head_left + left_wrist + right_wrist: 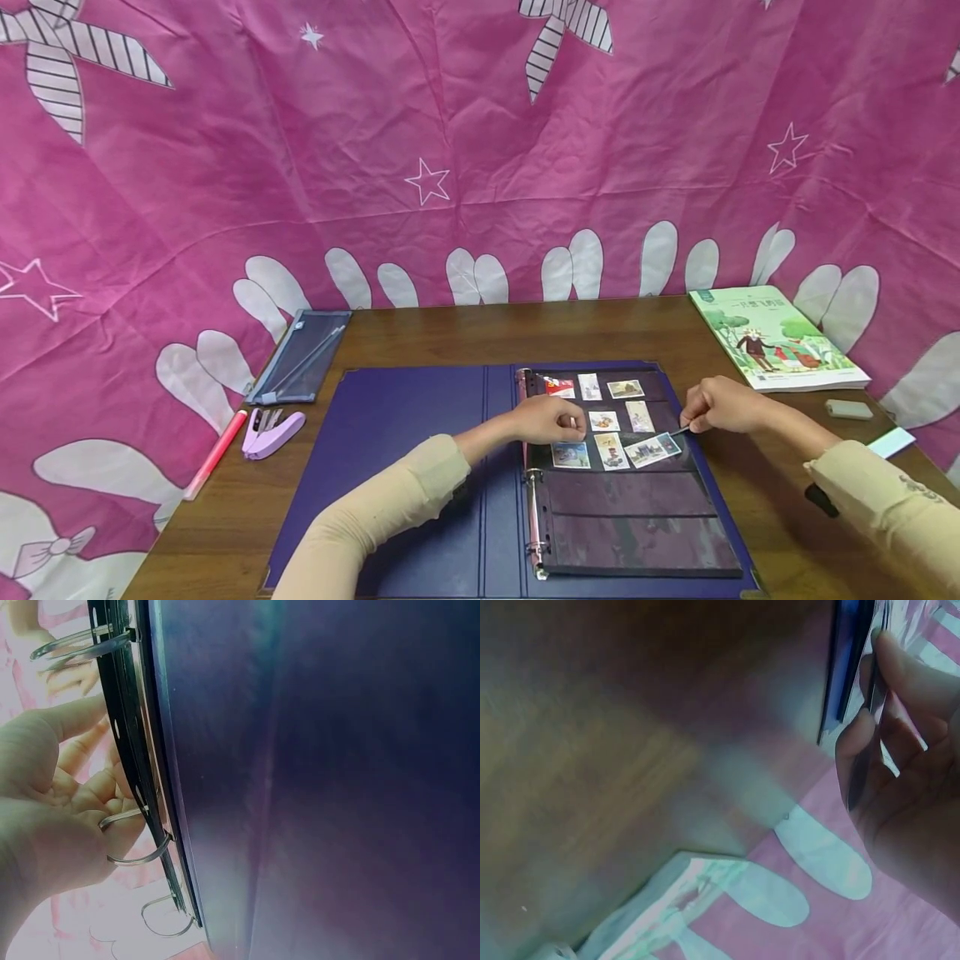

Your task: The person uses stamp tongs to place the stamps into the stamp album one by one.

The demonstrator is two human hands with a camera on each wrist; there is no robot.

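Observation:
A ring-bound stamp album (408, 450) lies spread on the desk, its black pocket page (630, 492) on the right side. Several stamps sit in the upper rows. My right hand (716, 406) pinches metal tweezers (867, 742) at the page's right edge. Their tip meets the corner of a tilted landscape stamp (653, 450), which lies askew beside an upright stamp (611, 451). On the left part of the page rests my left hand (551, 419), fingers loosely bent, just above a blue stamp (572, 455). In the left wrist view its thumb reaches to the page, near the metal rings (139, 859).
A green picture book (780, 342) lies at the back right, with a pale eraser (849, 409) in front. Along the left stand a blue zip pouch (303, 358), a purple stapler-like tool (273, 433) and a red pen (215, 454). A pink curtain (480, 150) hangs behind the desk.

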